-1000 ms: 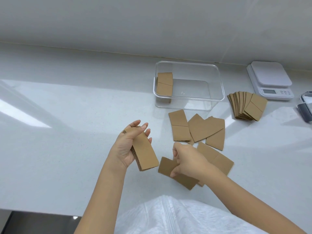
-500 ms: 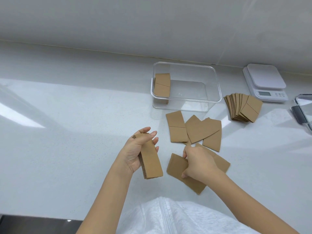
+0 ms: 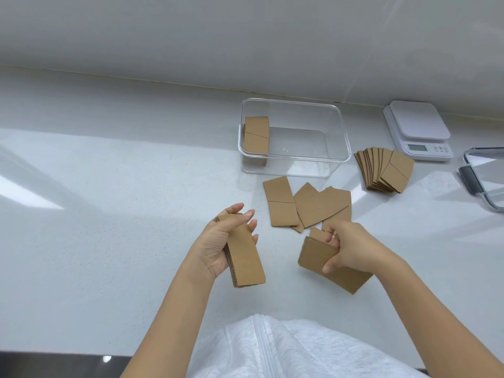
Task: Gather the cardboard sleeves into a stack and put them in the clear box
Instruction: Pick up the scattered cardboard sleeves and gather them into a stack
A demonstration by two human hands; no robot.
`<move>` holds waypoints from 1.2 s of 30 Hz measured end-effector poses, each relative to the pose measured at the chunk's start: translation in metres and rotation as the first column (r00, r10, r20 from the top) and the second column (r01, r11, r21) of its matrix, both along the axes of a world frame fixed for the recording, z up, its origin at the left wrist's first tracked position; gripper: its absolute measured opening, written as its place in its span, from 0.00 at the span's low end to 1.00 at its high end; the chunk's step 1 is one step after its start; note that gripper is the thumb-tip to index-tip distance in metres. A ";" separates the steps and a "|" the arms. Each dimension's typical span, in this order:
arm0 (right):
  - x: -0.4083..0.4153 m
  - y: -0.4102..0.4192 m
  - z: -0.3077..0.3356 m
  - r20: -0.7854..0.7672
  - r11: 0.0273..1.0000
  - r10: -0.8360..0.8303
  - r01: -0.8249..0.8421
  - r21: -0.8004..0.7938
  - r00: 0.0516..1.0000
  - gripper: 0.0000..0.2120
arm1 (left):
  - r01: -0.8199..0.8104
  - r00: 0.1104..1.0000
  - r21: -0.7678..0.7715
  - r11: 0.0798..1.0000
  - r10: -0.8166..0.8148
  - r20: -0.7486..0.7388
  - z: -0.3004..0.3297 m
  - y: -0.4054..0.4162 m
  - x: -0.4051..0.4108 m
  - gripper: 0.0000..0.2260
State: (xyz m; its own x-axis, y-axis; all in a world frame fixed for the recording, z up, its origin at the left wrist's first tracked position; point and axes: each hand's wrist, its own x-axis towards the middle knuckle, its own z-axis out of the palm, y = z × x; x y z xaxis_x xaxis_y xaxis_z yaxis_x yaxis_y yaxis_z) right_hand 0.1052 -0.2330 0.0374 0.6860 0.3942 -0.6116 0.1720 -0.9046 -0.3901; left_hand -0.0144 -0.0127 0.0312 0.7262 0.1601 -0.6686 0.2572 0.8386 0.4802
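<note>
My left hand (image 3: 218,242) grips a thick stack of brown cardboard sleeves (image 3: 245,261) by its edges, held above the counter. My right hand (image 3: 350,245) pinches a couple of loose sleeves (image 3: 316,255) just off the counter, thumb on top. Several more loose sleeves (image 3: 313,204) lie scattered between my hands and the clear box (image 3: 338,132). Inside the box, a small stack of sleeves (image 3: 256,137) stands against its left wall. A fanned pile of sleeves (image 3: 387,169) rests to the right of the box.
A white kitchen scale (image 3: 418,129) sits at the back right by the wall. A clear lid with a grey clip (image 3: 488,178) lies at the right edge. The white counter (image 3: 109,214) stretches to the left.
My right hand has closed on the nearest loose sleeves and lifted their left end off the counter. My left hand keeps its stack, barely shifted.
</note>
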 end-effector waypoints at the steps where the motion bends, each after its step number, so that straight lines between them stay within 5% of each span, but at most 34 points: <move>1: 0.003 -0.006 -0.001 0.009 0.999 -0.036 0.036 -0.023 0.999 0.26 | 0.005 1.000 -0.004 1.000 -0.005 0.001 0.000 -0.001 0.001 0.12; 9: -0.001 -0.008 -0.016 0.074 0.967 -0.160 0.171 -0.187 0.984 0.37 | 0.026 1.000 -0.010 1.000 -0.026 0.002 -0.003 -0.006 0.004 0.12; 16: -0.008 0.001 -0.015 0.120 0.953 -0.130 0.157 -0.258 0.984 0.33 | 0.031 1.000 -0.009 0.999 -0.031 -0.006 -0.004 -0.006 0.003 0.12; 20: -0.012 0.003 -0.019 0.283 0.978 -0.005 0.064 -0.201 0.959 0.26 | 0.033 0.999 -0.027 0.999 -0.034 -0.007 -0.003 -0.006 0.004 0.13; 26: -0.010 -0.002 -0.015 0.109 0.994 -0.100 0.095 0.055 0.989 0.23 | 0.051 0.998 -0.039 0.998 -0.049 0.033 -0.002 -0.006 0.000 0.15; 28: -0.007 0.004 0.005 -0.142 0.903 -0.275 0.306 0.300 0.951 0.21 | 0.035 0.997 -0.075 0.997 -0.030 0.067 0.001 -0.005 0.000 0.15; 31: -0.004 0.023 0.034 -0.433 0.698 -0.298 0.504 0.508 0.850 0.19 | 0.002 0.991 -0.139 0.990 0.017 0.136 0.004 -0.005 0.001 0.16; 36: -0.028 0.061 0.046 -0.334 0.666 -0.266 0.423 0.614 0.904 0.18 | 0.065 0.964 0.057 0.996 -0.078 0.253 0.011 -0.017 0.002 0.30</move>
State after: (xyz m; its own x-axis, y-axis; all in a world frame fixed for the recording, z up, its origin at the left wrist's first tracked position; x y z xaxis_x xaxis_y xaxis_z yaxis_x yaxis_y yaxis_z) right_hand 0.0772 -0.1721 0.0829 0.7509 0.5060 -0.4244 -0.2503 -0.3766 -0.8919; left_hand -0.0122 -0.0293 0.0421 0.8824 0.1288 -0.4525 0.1794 0.7970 0.5768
